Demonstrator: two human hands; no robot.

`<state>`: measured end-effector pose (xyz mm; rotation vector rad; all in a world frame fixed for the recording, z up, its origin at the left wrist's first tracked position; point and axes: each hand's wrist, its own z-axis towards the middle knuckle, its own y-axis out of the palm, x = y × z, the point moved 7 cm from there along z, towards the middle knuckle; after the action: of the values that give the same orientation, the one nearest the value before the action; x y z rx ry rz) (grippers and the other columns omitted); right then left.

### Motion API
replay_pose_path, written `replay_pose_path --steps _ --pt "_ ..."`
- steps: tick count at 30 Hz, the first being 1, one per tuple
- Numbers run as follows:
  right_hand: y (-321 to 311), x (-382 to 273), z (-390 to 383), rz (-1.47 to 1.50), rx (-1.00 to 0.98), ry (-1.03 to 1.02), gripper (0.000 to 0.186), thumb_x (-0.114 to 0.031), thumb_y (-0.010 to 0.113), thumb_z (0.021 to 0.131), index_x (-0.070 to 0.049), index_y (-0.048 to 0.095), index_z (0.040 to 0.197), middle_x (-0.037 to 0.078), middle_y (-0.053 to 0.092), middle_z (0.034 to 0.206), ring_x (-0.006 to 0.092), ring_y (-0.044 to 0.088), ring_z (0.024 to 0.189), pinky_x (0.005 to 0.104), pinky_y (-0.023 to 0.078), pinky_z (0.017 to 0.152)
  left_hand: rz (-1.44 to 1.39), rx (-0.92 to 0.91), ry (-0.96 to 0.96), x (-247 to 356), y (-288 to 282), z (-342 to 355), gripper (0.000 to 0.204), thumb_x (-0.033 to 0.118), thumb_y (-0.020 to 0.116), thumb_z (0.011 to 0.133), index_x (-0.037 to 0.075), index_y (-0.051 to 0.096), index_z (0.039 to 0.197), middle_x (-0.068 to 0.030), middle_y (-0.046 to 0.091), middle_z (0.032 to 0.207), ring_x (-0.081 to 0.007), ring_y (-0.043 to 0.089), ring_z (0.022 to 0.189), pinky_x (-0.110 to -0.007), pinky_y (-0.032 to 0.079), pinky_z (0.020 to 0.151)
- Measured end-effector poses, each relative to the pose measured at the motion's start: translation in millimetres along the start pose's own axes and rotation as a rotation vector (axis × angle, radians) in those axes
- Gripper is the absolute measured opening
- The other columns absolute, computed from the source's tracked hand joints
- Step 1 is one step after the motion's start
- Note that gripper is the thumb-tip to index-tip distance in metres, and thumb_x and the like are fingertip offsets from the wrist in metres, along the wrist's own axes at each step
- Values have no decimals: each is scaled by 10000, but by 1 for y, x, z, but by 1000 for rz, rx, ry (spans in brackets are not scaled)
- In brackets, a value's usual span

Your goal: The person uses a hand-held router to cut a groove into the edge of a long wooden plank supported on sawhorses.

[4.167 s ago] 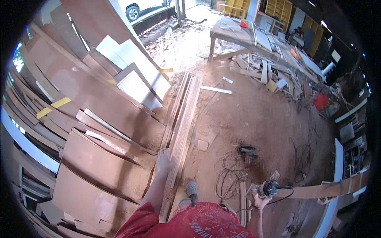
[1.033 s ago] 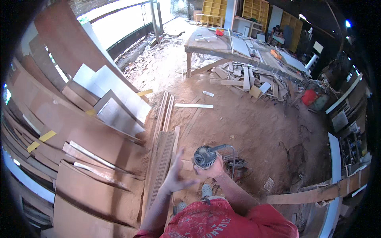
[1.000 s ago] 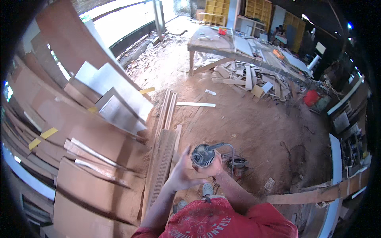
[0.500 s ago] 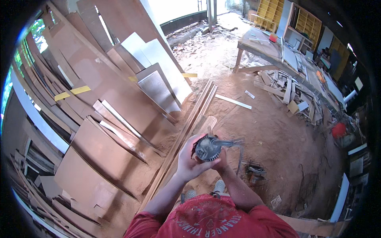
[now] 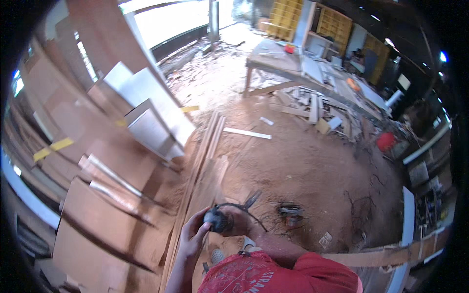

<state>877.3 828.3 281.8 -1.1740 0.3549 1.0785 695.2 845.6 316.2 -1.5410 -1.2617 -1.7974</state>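
Note:
Both my hands hold a dark round power tool (image 5: pixel 218 219), a grinder-like machine with a black cord (image 5: pixel 249 207) trailing off to the right. My left hand (image 5: pixel 193 234) cups its left side and my right hand (image 5: pixel 243 222) grips its right side. I hold it in front of my chest, above long wooden planks (image 5: pixel 207 161) that lie on the sawdust-covered floor. The picture is blurred by motion.
Brown and white boards (image 5: pixel 141 117) lean in stacks on the left. Another small tool (image 5: pixel 289 212) lies on the floor to the right among tangled cords. A cluttered workbench (image 5: pixel 293 63) stands at the back, with wood offcuts beneath it and a red bucket (image 5: pixel 385 141) farther right.
Four seconds ago my left hand rested on the planks and the right alone held the tool. Since then both hands have closed on the tool in front of me, and my view has swung about.

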Motion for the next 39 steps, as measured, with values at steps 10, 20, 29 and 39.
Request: replay_pose_path --steps 10,20,29,39 --pt "-55 50 -54 186 287 502 597 -301 1020 717 -100 815 1241 57 832 1135 134 755 1017 360 611 984 1268 139 21 -199 -125 21 1363 665 989 723 -47 360 1700 -325 436 1721 -480 331 1655 -615 246 1370" --pt "-83 92 -81 41 435 677 511 -268 993 771 -74 798 1202 63 842 1074 128 777 976 379 642 948 1175 207 -163 -248 -130 -12 1133 319 943 792 -28 360 1699 -290 371 1787 -438 283 1697 -509 243 1401" --pt "-58 109 -50 222 477 678 498 -342 984 823 -102 785 1211 77 843 1103 190 816 1005 382 650 943 1257 224 -199 -235 -132 -7 1111 414 937 806 -54 411 1664 -297 392 1771 -434 288 1697 -503 233 1402" --pt "0 184 -20 272 726 781 463 -332 990 831 -53 806 1151 62 853 1071 167 819 975 363 658 904 1239 124 -120 -232 -116 -10 976 438 871 817 37 449 1600 -287 441 1746 -420 332 1686 -632 97 1410"
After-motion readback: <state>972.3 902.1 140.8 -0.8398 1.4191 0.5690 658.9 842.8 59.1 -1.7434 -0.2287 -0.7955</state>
